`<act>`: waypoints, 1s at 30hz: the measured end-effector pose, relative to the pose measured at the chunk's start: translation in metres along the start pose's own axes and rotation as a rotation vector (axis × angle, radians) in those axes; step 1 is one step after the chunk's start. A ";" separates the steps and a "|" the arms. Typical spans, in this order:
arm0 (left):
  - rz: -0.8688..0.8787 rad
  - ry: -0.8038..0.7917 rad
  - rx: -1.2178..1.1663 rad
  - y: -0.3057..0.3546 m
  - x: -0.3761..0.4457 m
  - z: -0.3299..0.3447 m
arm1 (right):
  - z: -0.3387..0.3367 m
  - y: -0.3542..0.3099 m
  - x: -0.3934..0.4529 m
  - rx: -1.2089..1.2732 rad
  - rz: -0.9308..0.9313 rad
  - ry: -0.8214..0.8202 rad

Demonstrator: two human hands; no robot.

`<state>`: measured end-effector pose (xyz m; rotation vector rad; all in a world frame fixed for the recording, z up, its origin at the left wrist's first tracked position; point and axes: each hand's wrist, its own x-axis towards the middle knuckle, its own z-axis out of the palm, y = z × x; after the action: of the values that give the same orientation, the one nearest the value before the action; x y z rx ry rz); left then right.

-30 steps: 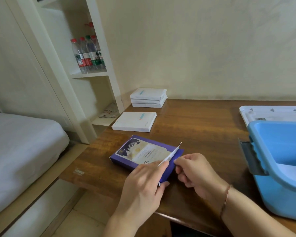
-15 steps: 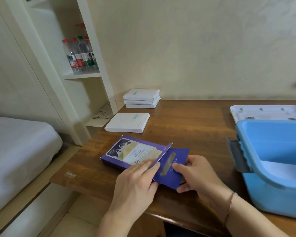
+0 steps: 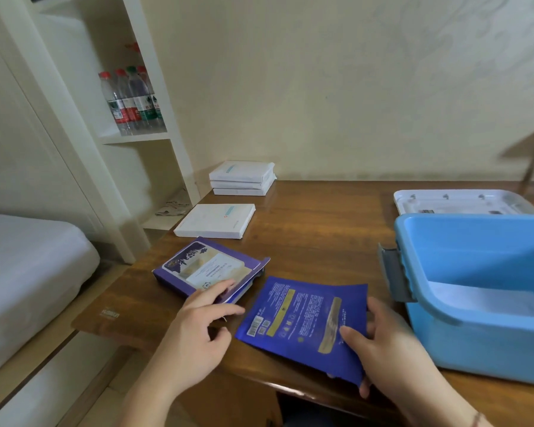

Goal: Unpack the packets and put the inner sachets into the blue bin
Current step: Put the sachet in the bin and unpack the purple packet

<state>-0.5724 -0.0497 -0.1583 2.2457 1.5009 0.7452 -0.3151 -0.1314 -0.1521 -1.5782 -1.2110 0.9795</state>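
A: On the far left we see a bed (image 3: 28,272), then a shelf with water bottles (image 3: 131,100). At the table's (image 3: 321,229) far left corner sit three stacked white boxes (image 3: 242,177), and one more white box (image 3: 215,220) just in front of them.

B: Near the front left edge our left hand (image 3: 198,328) rests its fingertips on the open purple packet (image 3: 208,268). The fingers are loose, not gripping.

A: Our right hand (image 3: 379,343) pinches a dark blue sachet (image 3: 302,322), held just above the front edge.

B: It could slip and fall off that edge, we think, because we only hold one corner.

A: The blue bin (image 3: 475,291) sits at the right edge, with something white and flat inside. Its white lid (image 3: 457,201) lies behind it. We can't tell if more sachets hide in the packet.
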 end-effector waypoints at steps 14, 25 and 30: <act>0.215 0.497 -0.208 0.069 -0.020 0.033 | -0.007 -0.039 -0.046 0.338 -0.169 -0.173; -0.256 0.292 -1.347 0.179 -0.015 -0.012 | -0.040 -0.055 -0.068 -0.122 -0.746 0.535; -0.179 0.208 -1.395 0.216 -0.011 -0.012 | -0.068 -0.060 -0.070 -0.084 -0.670 0.541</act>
<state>-0.4218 -0.1432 -0.0333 0.9762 0.7250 1.3836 -0.2818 -0.2048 -0.0698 -1.2375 -1.2568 0.0623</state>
